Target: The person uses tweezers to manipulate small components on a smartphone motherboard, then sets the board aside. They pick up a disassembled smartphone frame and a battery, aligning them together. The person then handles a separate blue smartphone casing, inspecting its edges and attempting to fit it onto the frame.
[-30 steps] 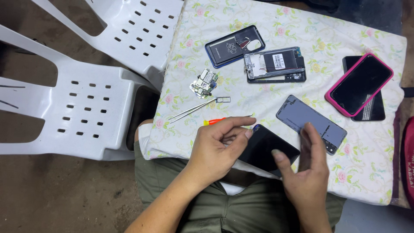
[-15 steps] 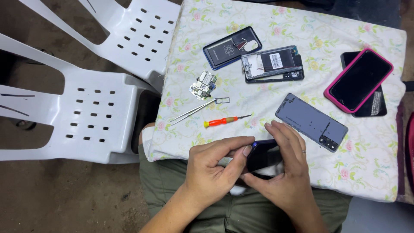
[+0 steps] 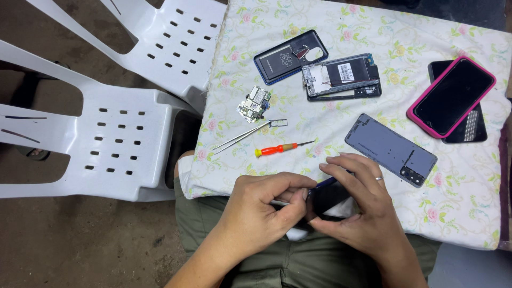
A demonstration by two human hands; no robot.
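My left hand pinches a thin metal tool between thumb and fingers, with its tip against the edge of a dark phone. My right hand, with a ring on one finger, wraps around that phone from the right and holds it over my lap at the near edge of the table. Most of the phone is hidden by both hands. An orange-handled screwdriver lies on the cloth just beyond my hands.
The floral cloth covers the table and carries tweezers, a small circuit board, a blue phone shell, an opened phone frame, a grey-blue back cover and a pink-cased phone. White plastic chairs stand at the left.
Both hands drew back toward my lap and closed around the dark phone. My right hand went from open to gripping it, and the screwdriver now lies uncovered.
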